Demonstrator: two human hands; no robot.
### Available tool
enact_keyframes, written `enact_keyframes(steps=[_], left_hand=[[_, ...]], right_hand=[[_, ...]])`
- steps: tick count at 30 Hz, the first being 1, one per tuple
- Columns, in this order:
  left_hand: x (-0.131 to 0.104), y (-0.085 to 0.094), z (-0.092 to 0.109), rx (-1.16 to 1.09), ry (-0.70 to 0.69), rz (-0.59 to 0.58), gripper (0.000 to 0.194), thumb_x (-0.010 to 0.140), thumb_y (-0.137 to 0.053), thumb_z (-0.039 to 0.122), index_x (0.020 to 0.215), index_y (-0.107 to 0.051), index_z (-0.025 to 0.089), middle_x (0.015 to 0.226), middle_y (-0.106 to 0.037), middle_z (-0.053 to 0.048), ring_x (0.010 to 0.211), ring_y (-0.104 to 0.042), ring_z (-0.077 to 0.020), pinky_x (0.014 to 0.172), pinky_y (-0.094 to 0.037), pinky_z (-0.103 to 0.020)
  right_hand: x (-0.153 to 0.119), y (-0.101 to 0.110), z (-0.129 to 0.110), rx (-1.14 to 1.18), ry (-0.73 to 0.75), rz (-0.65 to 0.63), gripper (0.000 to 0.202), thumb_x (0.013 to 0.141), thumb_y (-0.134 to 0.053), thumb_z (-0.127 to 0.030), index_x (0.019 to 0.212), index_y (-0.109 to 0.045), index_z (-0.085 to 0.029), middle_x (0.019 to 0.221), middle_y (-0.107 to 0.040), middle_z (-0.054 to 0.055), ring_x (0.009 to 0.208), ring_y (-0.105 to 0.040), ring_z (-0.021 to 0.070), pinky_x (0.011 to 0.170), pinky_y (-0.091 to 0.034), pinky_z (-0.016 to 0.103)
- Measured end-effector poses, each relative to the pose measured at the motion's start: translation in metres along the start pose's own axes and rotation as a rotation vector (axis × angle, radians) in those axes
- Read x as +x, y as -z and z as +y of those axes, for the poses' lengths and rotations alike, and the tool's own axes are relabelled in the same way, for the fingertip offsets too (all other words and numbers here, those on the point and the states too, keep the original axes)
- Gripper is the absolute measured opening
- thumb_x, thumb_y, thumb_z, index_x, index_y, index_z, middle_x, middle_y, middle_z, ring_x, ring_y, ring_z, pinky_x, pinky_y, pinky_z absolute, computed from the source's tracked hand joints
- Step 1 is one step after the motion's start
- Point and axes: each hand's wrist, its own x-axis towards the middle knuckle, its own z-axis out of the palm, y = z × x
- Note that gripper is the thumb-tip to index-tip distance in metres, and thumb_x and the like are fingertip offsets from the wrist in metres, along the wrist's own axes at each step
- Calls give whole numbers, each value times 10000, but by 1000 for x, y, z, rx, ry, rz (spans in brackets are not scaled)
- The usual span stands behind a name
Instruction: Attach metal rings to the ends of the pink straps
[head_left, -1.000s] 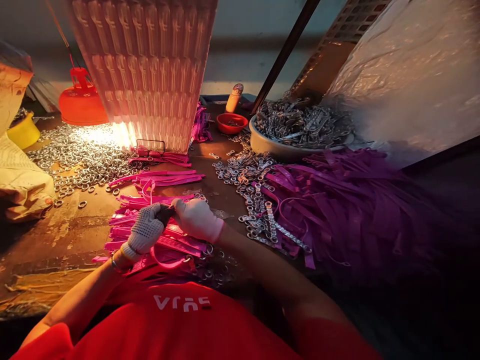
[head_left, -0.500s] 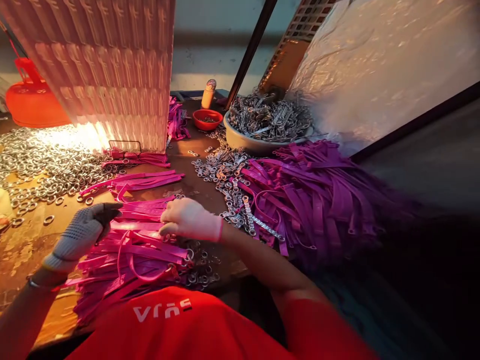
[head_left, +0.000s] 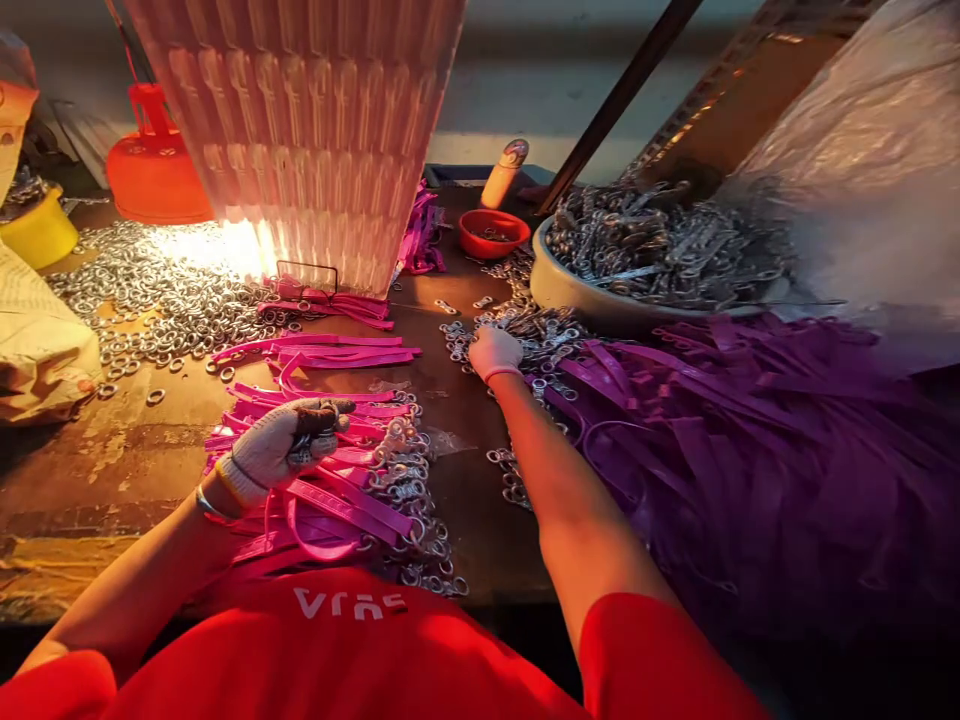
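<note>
My left hand, in a white knit glove with dark fingertips, hovers over a stack of pink straps. Its fingers are curled closed; whatever they hold is too small to make out. Metal ring-and-clasp pieces hang at the straps' right ends. My right hand, also gloved in white, is stretched forward onto the left edge of a pile of small metal clasps. Its fingers are bent together and touch the pile, with the fingertips hidden.
A heap of metal rings glows under a red lamp beside a ribbed translucent panel. To the right stand a tub of metal chain pieces and a large purple strap pile. Behind are a red bowl and a bottle.
My right hand has left the pink straps and moved forward and right to the clasps. My left hand now sits over the straps with curled fingers. The view has shifted left.
</note>
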Motion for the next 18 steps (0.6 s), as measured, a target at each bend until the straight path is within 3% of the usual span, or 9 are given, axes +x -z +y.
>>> enact_keyframes(steps=[2,5,10,14,18], left_hand=[[-1,3,-5,93,-48,-23,93,865,-685,180,900,-677,95,681,-611,-23,398,-422,-26,305,-255,-110],[-4,4,-8,260,-106,17,226,866,-719,308,781,-639,115,613,-554,1,407,-417,-35,319,-259,-123],[-10,-1,-14,437,-133,52,342,861,-711,445,751,-635,130,547,-506,19,399,-393,-43,340,-237,-148],[-14,-4,-23,418,-184,7,422,840,-712,518,696,-594,139,524,-489,22,402,-367,-43,360,-230,-169],[-17,-3,-29,510,-271,-25,448,890,-626,560,723,-599,146,510,-505,10,396,-392,-64,369,-261,-196]], right_hand=[[-5,-1,1,56,35,22,317,897,-491,-113,1079,-739,-35,1106,-712,290,1073,-659,338,876,-465,401],[-29,2,-7,184,174,56,330,924,-459,-171,1100,-725,-85,1124,-717,220,1069,-635,282,892,-462,366],[-116,4,-45,435,530,-59,330,987,-433,-320,1156,-689,-198,962,-741,36,810,-657,165,770,-509,272],[-183,13,-72,677,855,-131,337,992,-522,-392,1245,-639,-203,1123,-727,64,987,-665,200,883,-507,326],[-215,27,-85,532,876,-98,246,1015,-500,-298,1171,-658,-192,1117,-734,86,1020,-657,208,901,-468,314]])
